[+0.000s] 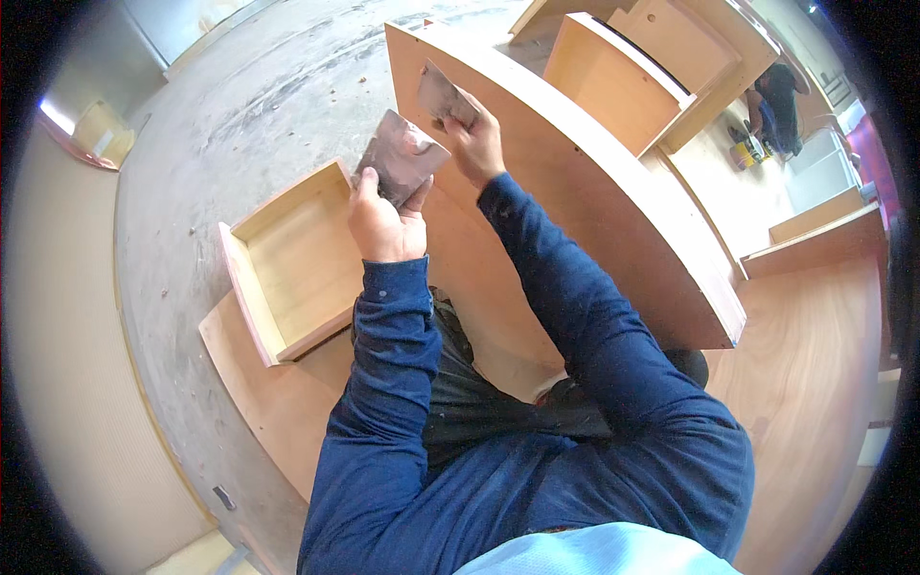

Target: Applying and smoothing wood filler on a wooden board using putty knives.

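Observation:
My left hand point(388, 218) grips a flat, squarish metal spreader point(395, 163), thumb on the near edge. A pinkish-brown paste seems to be smeared on its face. In my right hand point(477, 146) is a thin-bladed putty knife point(441, 94), its blade tilted up and to the left. The two blades are close together but apart. Just right of them, a large wooden panel point(575, 192) stands on edge, with my right forearm in front of it. An open wooden drawer point(302, 254) rests left of my left wrist, on a wooden board point(273, 369).
Stained concrete floor point(240, 115) spreads at the far left, beside a pale ribbed panel point(67, 316). More wooden cabinet parts point(613, 81) stand at the far right. Beyond them are a partly seen person in dark clothes point(781, 105) and a yellow-and-black object point(746, 151).

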Demonstrator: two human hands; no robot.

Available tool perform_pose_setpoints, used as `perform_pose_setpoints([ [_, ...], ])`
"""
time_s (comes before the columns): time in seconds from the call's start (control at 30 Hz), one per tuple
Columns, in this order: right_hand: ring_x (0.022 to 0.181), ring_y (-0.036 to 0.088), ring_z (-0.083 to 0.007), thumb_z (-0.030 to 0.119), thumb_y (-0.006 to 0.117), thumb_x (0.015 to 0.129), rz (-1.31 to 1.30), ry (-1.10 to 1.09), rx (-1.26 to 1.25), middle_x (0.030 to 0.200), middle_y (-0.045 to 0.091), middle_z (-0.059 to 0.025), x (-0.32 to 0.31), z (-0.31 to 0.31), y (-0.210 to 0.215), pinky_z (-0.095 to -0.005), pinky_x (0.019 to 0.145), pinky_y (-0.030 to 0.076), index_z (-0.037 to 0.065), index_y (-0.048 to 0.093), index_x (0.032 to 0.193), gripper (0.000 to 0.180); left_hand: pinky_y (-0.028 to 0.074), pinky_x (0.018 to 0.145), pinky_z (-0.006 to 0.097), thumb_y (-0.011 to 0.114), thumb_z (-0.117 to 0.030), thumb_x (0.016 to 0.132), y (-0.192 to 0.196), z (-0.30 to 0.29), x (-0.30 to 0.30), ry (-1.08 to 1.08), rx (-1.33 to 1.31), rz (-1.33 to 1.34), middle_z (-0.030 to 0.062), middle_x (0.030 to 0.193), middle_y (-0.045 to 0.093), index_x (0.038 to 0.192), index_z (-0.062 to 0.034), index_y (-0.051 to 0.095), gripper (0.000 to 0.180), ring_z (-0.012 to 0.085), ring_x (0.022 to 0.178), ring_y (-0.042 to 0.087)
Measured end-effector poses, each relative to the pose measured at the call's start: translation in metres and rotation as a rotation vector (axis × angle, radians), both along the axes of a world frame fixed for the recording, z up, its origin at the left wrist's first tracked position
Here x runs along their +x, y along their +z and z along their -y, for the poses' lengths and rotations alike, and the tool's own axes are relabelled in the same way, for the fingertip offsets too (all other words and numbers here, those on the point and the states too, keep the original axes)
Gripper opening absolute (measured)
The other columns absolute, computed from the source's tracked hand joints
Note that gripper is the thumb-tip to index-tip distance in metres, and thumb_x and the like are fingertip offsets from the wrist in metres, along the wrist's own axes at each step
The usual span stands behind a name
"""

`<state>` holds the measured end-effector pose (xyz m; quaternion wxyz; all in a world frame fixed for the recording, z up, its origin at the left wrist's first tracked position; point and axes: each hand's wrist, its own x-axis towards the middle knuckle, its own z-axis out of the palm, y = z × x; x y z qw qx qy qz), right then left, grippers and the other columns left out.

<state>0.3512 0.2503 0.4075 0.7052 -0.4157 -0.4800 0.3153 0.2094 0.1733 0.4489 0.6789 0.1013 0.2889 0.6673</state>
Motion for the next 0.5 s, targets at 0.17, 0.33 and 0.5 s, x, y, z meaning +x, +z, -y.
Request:
perform_pose_setpoints([
  [0.17,0.108,0.062,-0.0202,-0.009,0.051,0.089,0.392,0.181,0.28,0.118,0.065,-0.0109,0.008,0.085,0.04,-0.0292,0.092,0.049,0.003,0.058,0.129,0.043,0.06,0.073,0.043,0.041,-0.019,0.098,-0.011,0.001,0.012,-0.142,-0.092,0.039,0.0122,0.116,0.059,0.126,-0.0023,0.048,0.033,0.027,0.103,0.062],
  [0.33,0.117,0.061,-0.031,-0.023,0.046,0.068,0.648,-0.028,0.163,0.116,0.066,-0.0192,0.039,0.131,0.035,-0.0352,0.097,0.048,0.001,0.061,0.123,0.062,0.05,0.09,0.041,0.045,-0.021,0.1,0.002,0.022,0.031,-0.301,-0.004,-0.067,0.0111,0.117,0.059,0.126,-0.0022,0.049,0.033,0.0253,0.105,0.058],
  [0.5,0.116,0.061,-0.033,-0.02,0.046,0.068,0.672,0.018,0.034,0.122,0.062,-0.022,0.083,0.171,0.017,-0.0349,0.098,0.047,0.003,0.061,0.123,0.061,0.053,0.085,0.04,0.046,-0.021,0.098,0.027,0.032,0.03,-0.126,0.121,-0.179,0.0098,0.118,0.059,0.128,-0.0046,0.048,0.034,0.0233,0.103,0.06],
])
